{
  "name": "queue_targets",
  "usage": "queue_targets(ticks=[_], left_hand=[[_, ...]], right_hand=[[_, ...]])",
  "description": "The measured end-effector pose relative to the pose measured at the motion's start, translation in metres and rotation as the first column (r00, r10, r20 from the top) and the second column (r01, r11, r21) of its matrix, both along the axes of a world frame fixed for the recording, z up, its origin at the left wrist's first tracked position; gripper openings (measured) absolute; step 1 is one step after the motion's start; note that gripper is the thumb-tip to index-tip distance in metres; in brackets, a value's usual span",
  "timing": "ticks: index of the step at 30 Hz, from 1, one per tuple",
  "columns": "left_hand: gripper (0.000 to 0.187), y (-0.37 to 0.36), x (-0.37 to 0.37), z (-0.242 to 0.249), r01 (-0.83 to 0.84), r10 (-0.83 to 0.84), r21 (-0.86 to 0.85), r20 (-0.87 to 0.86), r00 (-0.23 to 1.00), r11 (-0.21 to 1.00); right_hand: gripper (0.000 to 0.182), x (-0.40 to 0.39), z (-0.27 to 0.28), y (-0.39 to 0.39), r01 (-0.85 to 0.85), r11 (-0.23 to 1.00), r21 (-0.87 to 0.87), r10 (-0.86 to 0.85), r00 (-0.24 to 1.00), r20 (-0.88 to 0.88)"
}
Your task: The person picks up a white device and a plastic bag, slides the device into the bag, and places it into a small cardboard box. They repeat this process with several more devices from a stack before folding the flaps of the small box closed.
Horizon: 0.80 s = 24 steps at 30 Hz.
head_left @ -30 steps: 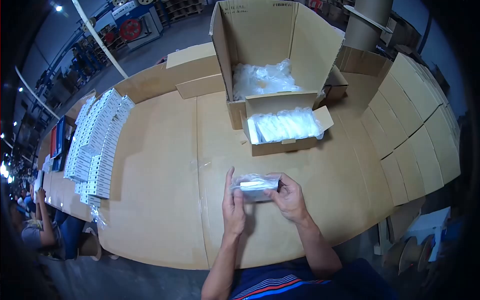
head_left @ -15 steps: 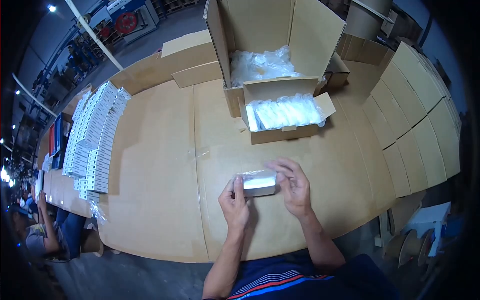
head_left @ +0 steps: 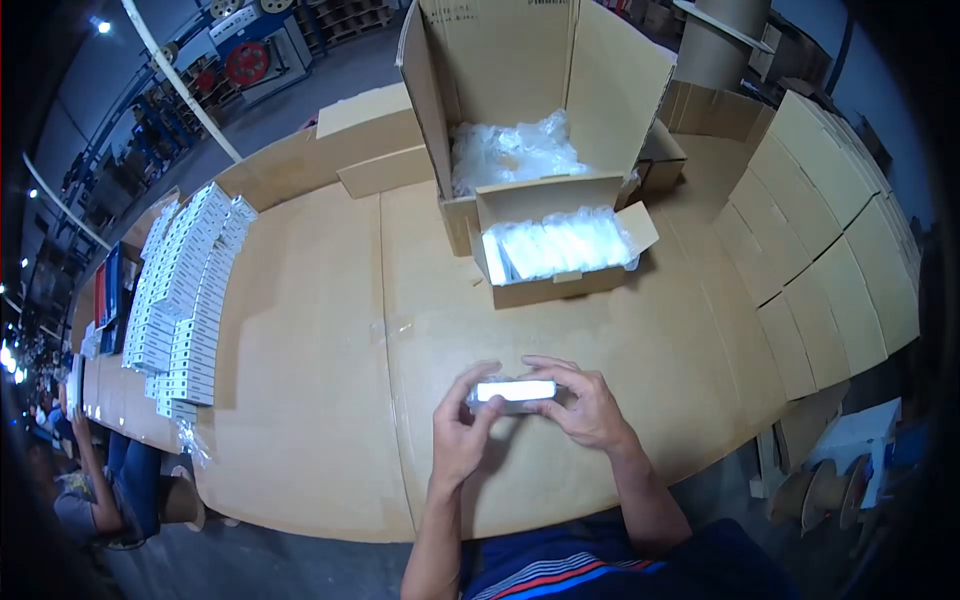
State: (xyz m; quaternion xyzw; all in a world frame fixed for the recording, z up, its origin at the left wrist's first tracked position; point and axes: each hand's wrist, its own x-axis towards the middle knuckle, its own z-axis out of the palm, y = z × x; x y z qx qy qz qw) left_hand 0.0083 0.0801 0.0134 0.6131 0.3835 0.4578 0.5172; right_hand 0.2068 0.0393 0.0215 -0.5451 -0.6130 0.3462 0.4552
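Between my two hands is a small white box (head_left: 516, 391), its upper face bright with glare and its lower side in shadow. What looks like clear plastic film shows at its edges. My left hand (head_left: 460, 428) grips the left end, thumb on the near side. At the right end, my right hand (head_left: 584, 408) is closed on the same box, thumb in front and fingers behind. Beyond the hands stands an open carton (head_left: 560, 291) filled with white packs in clear plastic.
A tall open carton (head_left: 620, 90) holding clear plastic bags stands behind. Stacked white boxes (head_left: 185, 295) line the left side of the cardboard-covered table (head_left: 300, 400). Brown cartons (head_left: 830, 260) are piled at right. Another person (head_left: 90, 490) sits at far left.
My right hand has closed onto the box's right end, where it was moving loosely before. The box has turned so its bright face shows more evenly. The view has shifted slightly.
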Motion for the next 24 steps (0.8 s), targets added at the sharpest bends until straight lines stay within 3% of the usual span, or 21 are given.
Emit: queue_targets(ticks=[2, 5, 7, 11, 12, 14, 15, 17, 19, 20, 23, 24], left_hand=[[0.027, 0.001, -0.001, 0.005, 0.083, -0.083, -0.068, 0.008, 0.997, 0.994], [0.02, 0.007, -0.002, 0.007, 0.122, -0.127, -0.15, -0.024, 0.992, 0.981], [0.02, 0.011, -0.005, 0.011, 0.116, -0.139, -0.18, -0.122, 0.983, 0.977], [0.025, 0.03, 0.0, 0.008, 0.213, -0.222, -0.202, -0.024, 0.975, 0.956], [0.034, 0.037, 0.002, 0.001, 0.213, -0.216, -0.176, 0.004, 0.976, 0.961], [0.052, 0.057, 0.007, -0.014, 0.207, -0.2, -0.126, 0.064, 0.978, 0.97], [0.065, 0.065, 0.011, -0.009, 0.148, -0.151, -0.097, -0.028, 0.988, 0.984], [0.091, 0.087, 0.018, 0.005, 0.036, -0.04, -0.023, -0.207, 0.977, 0.999], [0.113, 0.112, 0.028, -0.005, 0.034, -0.002, 0.105, -0.294, 0.956, 0.994], [0.125, 0.125, 0.033, -0.014, 0.038, 0.02, 0.167, -0.334, 0.942, 0.985], [0.134, 0.165, 0.053, -0.042, 0.174, -0.106, 0.284, -0.24, 0.965, 0.943], [0.131, 0.166, 0.06, -0.036, 0.181, -0.158, 0.203, -0.123, 0.98, 0.962]], right_hand=[[0.032, 0.005, 0.01, 0.002, -0.048, 0.998, 0.051, 0.047, 0.998, 0.03], [0.03, 0.008, 0.026, 0.004, -0.004, 0.958, 0.288, -0.086, 0.951, 0.297], [0.029, 0.011, 0.03, 0.001, -0.05, 0.98, 0.191, 0.006, 0.975, 0.223], [0.026, 0.026, 0.049, 0.01, -0.161, 0.983, 0.087, 0.139, 0.967, 0.214], [0.025, 0.03, 0.05, 0.013, -0.17, 0.976, 0.136, 0.136, 0.964, 0.23], [0.024, 0.033, 0.055, 0.021, -0.03, 0.98, 0.197, -0.015, 0.974, 0.225], [0.024, 0.036, 0.057, 0.024, 0.039, 0.973, 0.225, -0.091, 0.971, 0.223], [0.024, 0.036, 0.051, 0.039, 0.206, 0.94, 0.271, -0.23, 0.972, 0.057], [0.024, 0.029, 0.047, 0.055, 0.38, 0.883, 0.276, -0.35, 0.924, -0.152], [0.025, 0.026, 0.045, 0.064, 0.405, 0.862, 0.306, -0.37, 0.914, -0.165], [0.027, 0.005, 0.044, 0.09, 0.444, 0.804, 0.395, -0.428, 0.894, -0.135], [0.033, 0.001, 0.043, 0.097, 0.43, 0.786, 0.444, -0.452, 0.89, -0.062]])
